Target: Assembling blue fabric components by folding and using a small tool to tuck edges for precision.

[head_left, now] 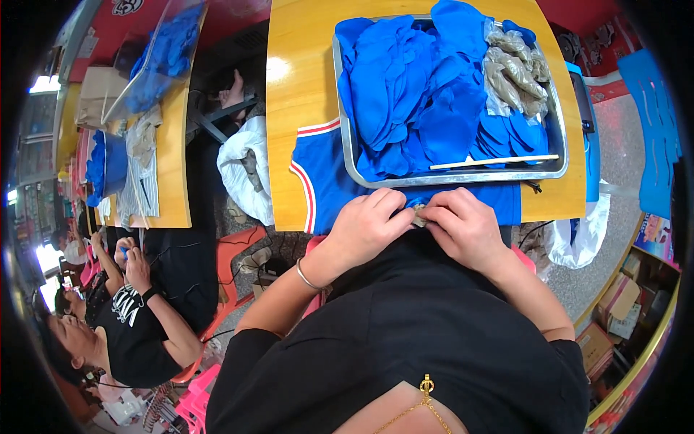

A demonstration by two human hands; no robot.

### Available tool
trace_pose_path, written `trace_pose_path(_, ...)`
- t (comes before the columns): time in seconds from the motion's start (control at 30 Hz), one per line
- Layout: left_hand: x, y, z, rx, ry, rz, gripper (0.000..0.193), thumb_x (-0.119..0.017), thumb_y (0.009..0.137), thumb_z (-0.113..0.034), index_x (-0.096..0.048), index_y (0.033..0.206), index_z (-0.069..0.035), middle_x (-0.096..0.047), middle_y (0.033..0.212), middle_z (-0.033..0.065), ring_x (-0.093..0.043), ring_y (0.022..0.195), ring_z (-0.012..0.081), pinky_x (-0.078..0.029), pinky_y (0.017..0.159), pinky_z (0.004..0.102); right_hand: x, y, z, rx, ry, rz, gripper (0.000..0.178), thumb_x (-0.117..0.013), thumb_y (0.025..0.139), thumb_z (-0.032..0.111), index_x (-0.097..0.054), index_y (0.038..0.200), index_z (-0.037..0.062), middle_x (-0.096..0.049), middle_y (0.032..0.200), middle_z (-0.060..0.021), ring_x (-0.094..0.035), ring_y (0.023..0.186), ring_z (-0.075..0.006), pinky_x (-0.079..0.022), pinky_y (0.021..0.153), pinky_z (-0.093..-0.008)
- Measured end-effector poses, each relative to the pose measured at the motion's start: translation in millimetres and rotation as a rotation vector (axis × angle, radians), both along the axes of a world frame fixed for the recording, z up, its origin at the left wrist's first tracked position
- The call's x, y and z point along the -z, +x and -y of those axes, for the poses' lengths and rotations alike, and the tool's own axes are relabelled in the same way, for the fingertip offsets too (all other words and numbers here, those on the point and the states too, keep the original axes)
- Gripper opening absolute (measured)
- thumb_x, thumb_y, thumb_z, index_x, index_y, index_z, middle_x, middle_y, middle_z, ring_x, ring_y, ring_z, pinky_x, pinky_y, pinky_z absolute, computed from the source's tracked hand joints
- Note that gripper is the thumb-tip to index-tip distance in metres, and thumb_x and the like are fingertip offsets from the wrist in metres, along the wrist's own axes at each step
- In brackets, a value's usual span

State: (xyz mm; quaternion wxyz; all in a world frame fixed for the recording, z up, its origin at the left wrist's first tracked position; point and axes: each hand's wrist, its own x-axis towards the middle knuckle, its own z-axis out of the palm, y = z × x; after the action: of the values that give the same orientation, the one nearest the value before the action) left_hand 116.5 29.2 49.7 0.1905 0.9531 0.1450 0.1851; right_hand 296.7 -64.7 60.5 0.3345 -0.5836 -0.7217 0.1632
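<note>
At the front edge of the table, my left hand and my right hand meet, fingers bent into a pinch. Between the fingertips sits a small tan fabric piece, mostly covered by them. Just beyond is a metal tray heaped with blue fabric pieces. Rolled tan fabric pieces lie at the tray's right side. A thin white stick rests across its near right part. Beneath the tray spreads a blue garment with red and white trim.
A white bag hangs left of the table, another white bag at its right. On the left, a seated co-worker handles something small and blue at a second table. Boxes fill a shelf on the right.
</note>
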Motion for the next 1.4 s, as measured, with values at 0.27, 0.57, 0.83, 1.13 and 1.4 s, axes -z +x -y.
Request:
trace_pose_path(0.27,-4.8,4.5,-4.2,0.088,0.066,-0.126,0.021,-0.067,0.070,-0.022,-0.051,0.073,-0.009,-0.045,0.070,0.0033,-0.051,0.067,0.0184,-0.042,0.054,0.0302,-9.3,-15.2,-4.5,0.035,-0.031,0.257,0.012,-0.062,0.065,0.009,-0.055,0.073,0.0063,-0.049,0.074,-0.0050,-0.053,0.068,-0.0194,-0.045,0.056,-0.0294)
trace_pose_path(0.57,-15.3,3.3,-3.8,0.146,0.071,-0.213,0.021,-0.066,0.070,-0.021,-0.050,0.071,-0.008,-0.046,0.070,0.0045,-0.052,0.067,0.0191,-0.043,0.056,0.0317,-13.2,-22.2,-3.3,0.068,-0.098,0.335,0.010,-0.058,0.064,0.009,-0.051,0.070,0.0065,-0.047,0.071,-0.0067,-0.054,0.068,-0.0201,-0.044,0.055,-0.0299)
trace_pose_path(0.83,-19.1,0.1,-10.6,0.183,-0.164,-0.175,0.020,-0.065,0.073,-0.018,-0.051,0.079,-0.006,-0.049,0.076,0.0083,-0.054,0.074,0.0257,-0.045,0.061,0.0360,-13.7,-4.7,-7.6,-0.025,-0.148,0.179,0.015,-0.067,0.069,0.017,-0.056,0.070,0.0073,-0.052,0.072,-0.0052,-0.057,0.073,-0.0224,-0.047,0.059,-0.0347)
trace_pose_path(1.13,-24.9,6.6,-9.2,0.183,-0.081,-0.247,0.018,-0.065,0.070,-0.015,-0.051,0.076,-0.005,-0.050,0.075,0.0083,-0.054,0.074,0.0249,-0.045,0.062,0.0354,-13.5,-18.6,-8.7,0.020,-0.127,0.289,0.014,-0.066,0.063,0.012,-0.055,0.068,0.0066,-0.051,0.068,-0.0066,-0.056,0.068,-0.0223,-0.046,0.057,-0.0332)
trace_pose_path(1.4,-30.0,6.8,-14.4,0.213,-0.123,-0.208,0.013,-0.062,0.070,-0.013,-0.051,0.074,-0.007,-0.050,0.073,0.0071,-0.054,0.071,0.0244,-0.045,0.060,0.0342,2.0,-6.0,-6.0,0.054,-0.185,-0.041,0.013,-0.066,0.068,0.011,-0.053,0.070,0.0089,-0.053,0.071,-0.0033,-0.058,0.072,-0.0215,-0.046,0.056,-0.0349)
